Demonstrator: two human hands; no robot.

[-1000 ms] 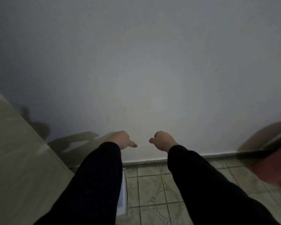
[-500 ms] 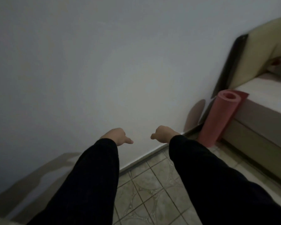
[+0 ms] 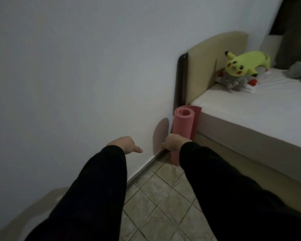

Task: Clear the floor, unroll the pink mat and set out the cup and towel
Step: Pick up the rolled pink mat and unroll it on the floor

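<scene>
The rolled pink mat [image 3: 183, 122] stands upright on the floor in the corner, wedged between the white wall and the bed frame. My right hand [image 3: 175, 142] is stretched out with its fingers curled and covers the lower part of the roll. It looks nearer to me than the mat and holds nothing. My left hand [image 3: 123, 144] is held out beside it, in front of the wall, also loosely curled with the thumb sticking out. Neither a cup nor a towel is in view.
A bed [image 3: 250, 115] with a beige headboard [image 3: 214, 54] fills the right side. A yellow plush toy [image 3: 245, 64] lies on pillows and grey cloth [image 3: 299, 71] at its far end. Patterned floor tiles [image 3: 156, 193] run between wall and bed. A beige surface [image 3: 24, 214] shows at bottom left.
My view has swung right from the bare wall to the bed corner. The mat and bed have come into view, and my right hand now overlaps the mat. Both hands keep their curled pose.
</scene>
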